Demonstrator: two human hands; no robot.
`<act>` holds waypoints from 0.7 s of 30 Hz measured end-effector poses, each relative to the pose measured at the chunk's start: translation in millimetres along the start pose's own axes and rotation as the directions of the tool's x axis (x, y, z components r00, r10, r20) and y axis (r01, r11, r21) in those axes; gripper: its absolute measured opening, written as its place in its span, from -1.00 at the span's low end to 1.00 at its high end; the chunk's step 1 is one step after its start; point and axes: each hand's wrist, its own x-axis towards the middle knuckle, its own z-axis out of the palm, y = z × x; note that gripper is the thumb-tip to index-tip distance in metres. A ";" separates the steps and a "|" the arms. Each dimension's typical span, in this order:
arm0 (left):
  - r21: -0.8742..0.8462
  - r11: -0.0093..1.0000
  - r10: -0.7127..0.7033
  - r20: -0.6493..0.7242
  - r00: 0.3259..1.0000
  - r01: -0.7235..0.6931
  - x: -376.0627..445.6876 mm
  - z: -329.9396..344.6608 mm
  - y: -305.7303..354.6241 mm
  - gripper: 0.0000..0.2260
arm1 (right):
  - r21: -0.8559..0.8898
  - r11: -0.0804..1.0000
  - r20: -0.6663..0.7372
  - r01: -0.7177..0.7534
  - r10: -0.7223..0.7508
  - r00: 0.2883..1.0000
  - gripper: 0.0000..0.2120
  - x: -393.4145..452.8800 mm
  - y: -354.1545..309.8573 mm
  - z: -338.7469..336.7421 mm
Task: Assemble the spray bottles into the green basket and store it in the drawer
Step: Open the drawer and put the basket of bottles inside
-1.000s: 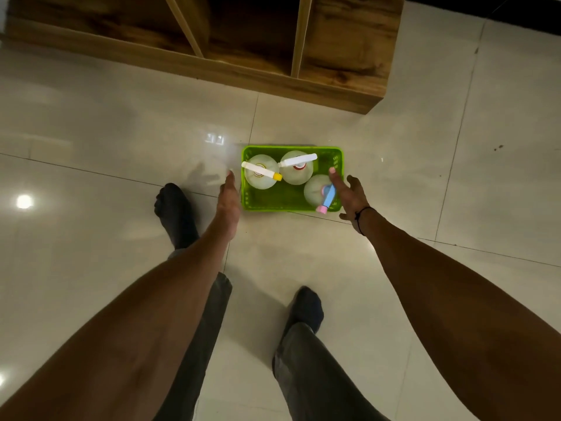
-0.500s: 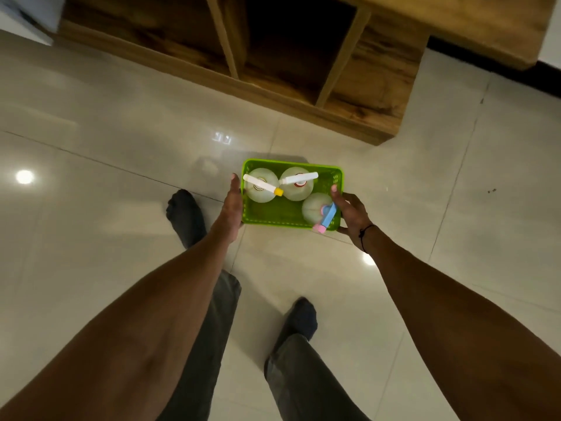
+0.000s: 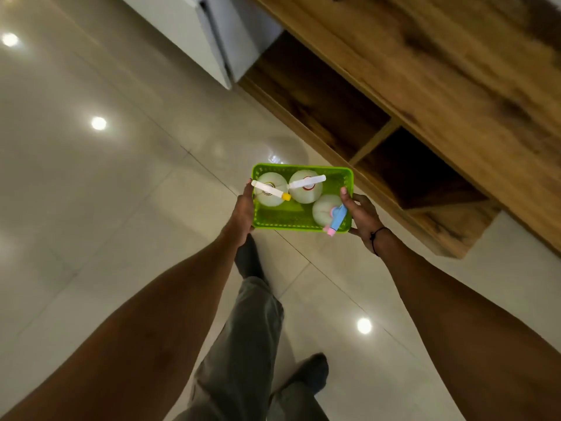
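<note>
Three bottles (image 3: 304, 190) stand in the green basket (image 3: 347, 177), carried above the floor (image 3: 127, 192) between both hands. Left hand (image 3: 242, 211) grips the left wall, fingers mostly hidden beneath; right hand (image 3: 361, 214) grips the right rim, thumb over the edge. Loading looks finished. Next comes storing it, likely in the wooden unit (image 3: 449, 95) nearby, kept level so nothing tips.

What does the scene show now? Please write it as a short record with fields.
basket: green basket, held up over the tiled floor
contents: three spray bottles, upright
left hand: left hand holds the basket's left side
right hand: right hand grips the right side, thumb on the rim
storage: wooden cabinet, open compartments, beyond the basket
</note>
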 end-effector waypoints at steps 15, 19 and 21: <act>-0.226 0.969 -0.114 -0.037 0.993 0.103 53.5 -158.4 62.4 -0.60 | -0.385 0.909 0.282 0.156 -0.045 0.958 -0.43 77.1 -188.0 175.5; -0.305 0.943 -0.146 -0.024 0.989 0.132 66.2 -166.4 72.7 -0.59 | -0.433 0.882 0.304 0.185 -0.051 0.951 -0.67 92.2 -217.3 200.6; -0.337 0.930 -0.162 -0.024 0.987 0.144 72.6 -169.5 75.0 -0.56 | -0.454 0.870 0.309 0.193 -0.049 0.950 -0.72 102.0 -225.6 210.4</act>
